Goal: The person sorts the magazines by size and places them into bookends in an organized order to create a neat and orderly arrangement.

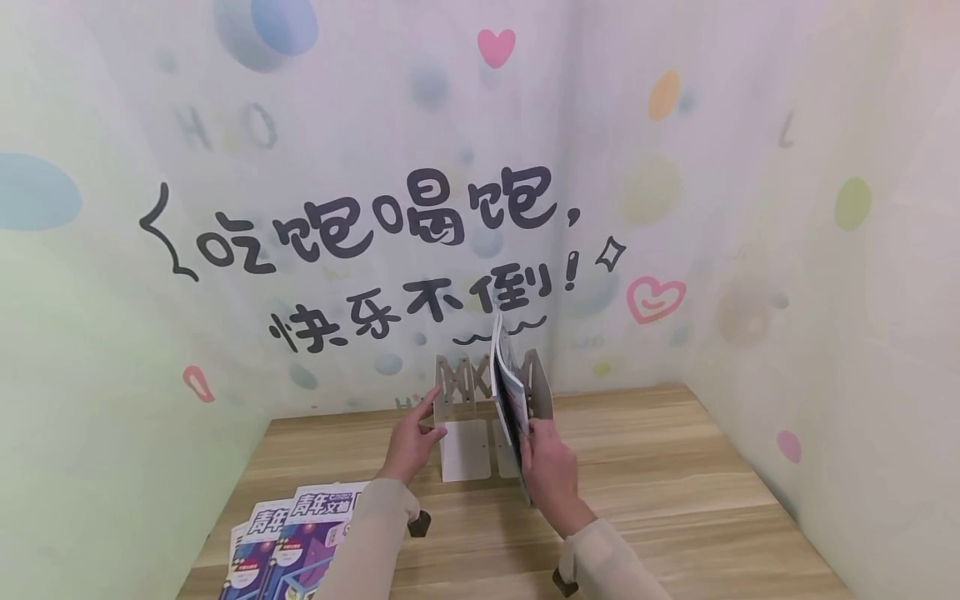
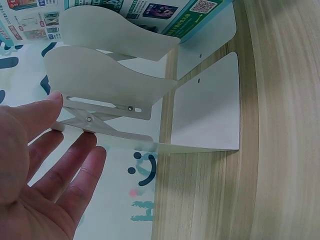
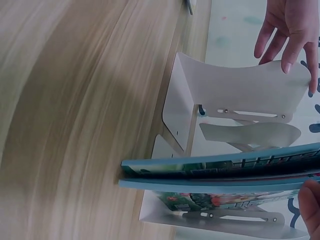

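A pale metal expandable bookend (image 1: 465, 454) with crisscross linkage and wavy dividers stands at the back of the wooden table. My left hand (image 1: 408, 446) holds its left end panel; the left wrist view shows a digit on each side of that panel's edge (image 2: 107, 132). Upright magazines (image 1: 512, 408) stand among the right-hand dividers, leaning slightly. My right hand (image 1: 551, 471) grips them by the edge nearest me. In the right wrist view their blue-edged spines (image 3: 220, 167) show, with only part of that hand (image 3: 311, 207) in sight at the right border.
More magazines (image 1: 318, 508) with purple covers lie overlapped at the table's front left, partly behind my left sleeve. A printed wall sheet (image 1: 360, 208) rises right behind the bookend, and side walls flank the table (image 1: 652, 475).
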Tool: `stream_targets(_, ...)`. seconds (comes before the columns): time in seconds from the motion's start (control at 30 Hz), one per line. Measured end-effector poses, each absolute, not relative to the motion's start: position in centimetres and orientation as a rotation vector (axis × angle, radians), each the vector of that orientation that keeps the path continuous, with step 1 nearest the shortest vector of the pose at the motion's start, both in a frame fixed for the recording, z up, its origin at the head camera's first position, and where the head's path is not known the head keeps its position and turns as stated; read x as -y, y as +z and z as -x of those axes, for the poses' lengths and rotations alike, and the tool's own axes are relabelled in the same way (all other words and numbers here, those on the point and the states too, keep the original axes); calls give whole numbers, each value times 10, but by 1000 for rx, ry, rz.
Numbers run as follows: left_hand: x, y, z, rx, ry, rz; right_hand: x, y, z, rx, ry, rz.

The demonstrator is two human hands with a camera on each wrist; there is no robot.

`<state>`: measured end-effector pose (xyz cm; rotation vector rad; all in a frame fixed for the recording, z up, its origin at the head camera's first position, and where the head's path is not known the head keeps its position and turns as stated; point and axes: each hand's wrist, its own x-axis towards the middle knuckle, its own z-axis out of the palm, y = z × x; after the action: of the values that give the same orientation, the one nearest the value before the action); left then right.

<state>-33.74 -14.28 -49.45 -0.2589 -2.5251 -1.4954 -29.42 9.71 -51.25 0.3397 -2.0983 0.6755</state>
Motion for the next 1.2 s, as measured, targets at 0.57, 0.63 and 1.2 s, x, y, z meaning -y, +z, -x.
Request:
stream_targets(0.57,141,-493,336,2540,-1461,227,-98,-520,292,2056,791,-533)
stream_targets(0.63,141,-493,336,2541,-1466,221,-98,-521,292,2061,816,-548)
stream_targets(1.2,142,-492,335,2540,-1461,230,-118,-512,311,1962,642,-560)
